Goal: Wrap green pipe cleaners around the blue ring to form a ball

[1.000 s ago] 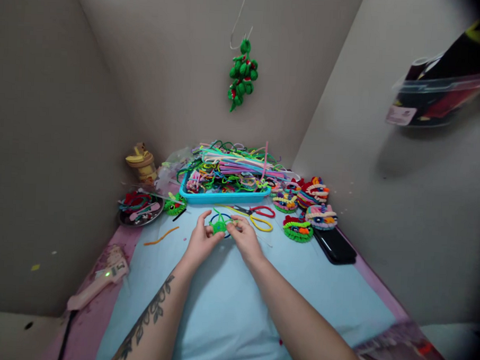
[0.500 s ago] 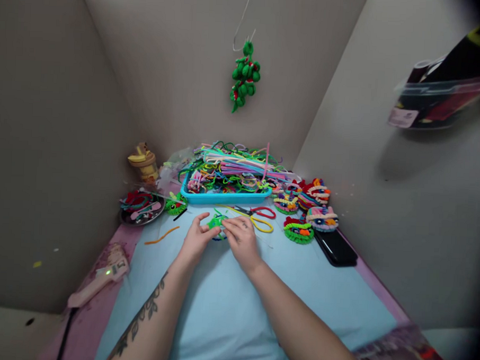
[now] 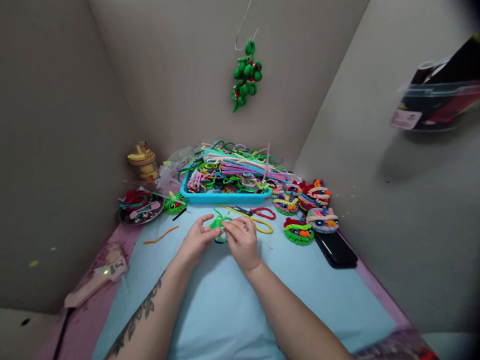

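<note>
- Ahead of you sits a blue tray heaped with pipe cleaners.
- Scissors lie just before it.
- Glue gun lies on your left.
- Black phone lies on your right.

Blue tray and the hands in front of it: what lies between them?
Head view: scissors with red and yellow handles lie between the blue tray and the right hand, which pinches a green pipe-cleaner piece with the left hand.

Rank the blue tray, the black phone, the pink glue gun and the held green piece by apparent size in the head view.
1. blue tray
2. pink glue gun and black phone: alike, and the gun lies nearer, so unranked
3. green piece
</note>
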A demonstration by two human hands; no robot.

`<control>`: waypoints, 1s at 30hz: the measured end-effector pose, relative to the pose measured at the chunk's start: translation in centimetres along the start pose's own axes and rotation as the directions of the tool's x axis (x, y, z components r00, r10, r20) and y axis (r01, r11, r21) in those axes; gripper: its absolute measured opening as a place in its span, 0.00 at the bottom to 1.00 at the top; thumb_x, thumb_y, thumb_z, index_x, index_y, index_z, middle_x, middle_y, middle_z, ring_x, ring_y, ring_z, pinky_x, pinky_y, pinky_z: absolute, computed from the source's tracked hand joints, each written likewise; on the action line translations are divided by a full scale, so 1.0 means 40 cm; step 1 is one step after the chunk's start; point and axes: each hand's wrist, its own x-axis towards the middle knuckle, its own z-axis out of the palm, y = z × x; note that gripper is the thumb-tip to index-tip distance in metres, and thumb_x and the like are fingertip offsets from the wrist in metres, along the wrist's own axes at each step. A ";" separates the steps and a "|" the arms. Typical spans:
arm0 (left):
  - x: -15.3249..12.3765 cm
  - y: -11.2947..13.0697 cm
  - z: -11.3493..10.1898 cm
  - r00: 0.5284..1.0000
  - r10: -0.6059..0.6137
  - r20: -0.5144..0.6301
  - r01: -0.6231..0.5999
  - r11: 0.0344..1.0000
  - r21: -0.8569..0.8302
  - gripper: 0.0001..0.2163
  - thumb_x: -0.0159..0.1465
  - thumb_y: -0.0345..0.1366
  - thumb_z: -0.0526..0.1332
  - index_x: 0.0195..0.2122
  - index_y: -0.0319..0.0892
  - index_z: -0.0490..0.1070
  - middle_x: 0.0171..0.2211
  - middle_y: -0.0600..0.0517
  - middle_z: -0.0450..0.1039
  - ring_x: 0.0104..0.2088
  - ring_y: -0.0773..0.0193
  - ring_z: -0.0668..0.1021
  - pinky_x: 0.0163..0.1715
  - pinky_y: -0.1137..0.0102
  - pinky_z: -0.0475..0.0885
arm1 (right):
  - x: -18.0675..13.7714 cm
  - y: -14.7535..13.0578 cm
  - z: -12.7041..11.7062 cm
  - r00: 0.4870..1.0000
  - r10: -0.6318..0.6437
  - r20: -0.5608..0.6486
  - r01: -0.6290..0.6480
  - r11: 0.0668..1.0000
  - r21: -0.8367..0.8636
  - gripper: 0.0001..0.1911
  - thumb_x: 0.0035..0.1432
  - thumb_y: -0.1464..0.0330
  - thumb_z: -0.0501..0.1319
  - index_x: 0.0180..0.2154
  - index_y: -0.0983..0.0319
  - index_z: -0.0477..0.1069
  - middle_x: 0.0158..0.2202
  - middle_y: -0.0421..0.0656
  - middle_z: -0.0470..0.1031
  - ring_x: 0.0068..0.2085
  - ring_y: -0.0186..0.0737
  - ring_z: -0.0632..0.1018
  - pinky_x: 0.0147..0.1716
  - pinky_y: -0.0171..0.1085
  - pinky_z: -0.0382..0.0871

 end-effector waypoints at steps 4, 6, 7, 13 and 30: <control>-0.003 0.004 0.006 1.000 0.025 -0.009 -0.024 1.000 0.016 0.32 0.46 0.40 0.69 0.49 0.39 0.57 0.13 0.65 0.55 0.14 0.77 0.57 0.15 0.78 0.48 | 0.002 0.001 0.003 1.000 0.005 0.010 -0.005 1.000 0.002 0.12 0.57 0.70 0.54 0.40 0.53 0.73 0.36 0.41 0.75 0.42 0.44 0.67 0.48 0.48 0.58; -0.004 0.004 0.009 0.999 0.045 -0.018 -0.045 0.999 0.024 0.32 0.45 0.40 0.69 0.49 0.40 0.57 0.14 0.64 0.58 0.15 0.76 0.61 0.16 0.78 0.52 | 0.003 0.000 0.005 0.999 0.033 0.016 -0.033 0.999 0.000 0.11 0.57 0.70 0.54 0.39 0.54 0.73 0.36 0.43 0.73 0.43 0.45 0.67 0.49 0.48 0.58; -0.004 0.003 0.010 0.998 0.054 -0.024 -0.053 0.998 0.026 0.32 0.45 0.41 0.69 0.49 0.40 0.57 0.15 0.63 0.61 0.16 0.75 0.63 0.17 0.78 0.54 | 0.004 0.000 0.007 0.999 0.049 0.017 -0.049 0.999 0.001 0.11 0.57 0.70 0.54 0.38 0.55 0.73 0.37 0.44 0.72 0.44 0.45 0.67 0.49 0.49 0.57; -0.001 -0.006 0.012 0.993 0.110 -0.049 -0.108 0.993 0.049 0.32 0.44 0.41 0.69 0.48 0.41 0.57 0.22 0.57 0.71 0.22 0.68 0.73 0.24 0.75 0.64 | 0.005 0.001 0.016 0.990 0.137 -0.032 -0.136 0.990 0.037 0.09 0.51 0.72 0.57 0.34 0.56 0.73 0.40 0.45 0.67 0.46 0.45 0.66 0.49 0.48 0.59; 0.014 -0.016 -0.024 0.989 0.124 0.075 -0.133 0.984 0.118 0.24 0.49 0.38 0.67 0.43 0.41 0.57 0.24 0.55 0.73 0.25 0.67 0.75 0.26 0.75 0.63 | 0.015 0.013 0.017 0.932 0.306 0.193 -0.350 0.899 0.263 0.04 0.44 0.73 0.61 0.25 0.59 0.70 0.51 0.45 0.64 0.54 0.46 0.64 0.54 0.47 0.55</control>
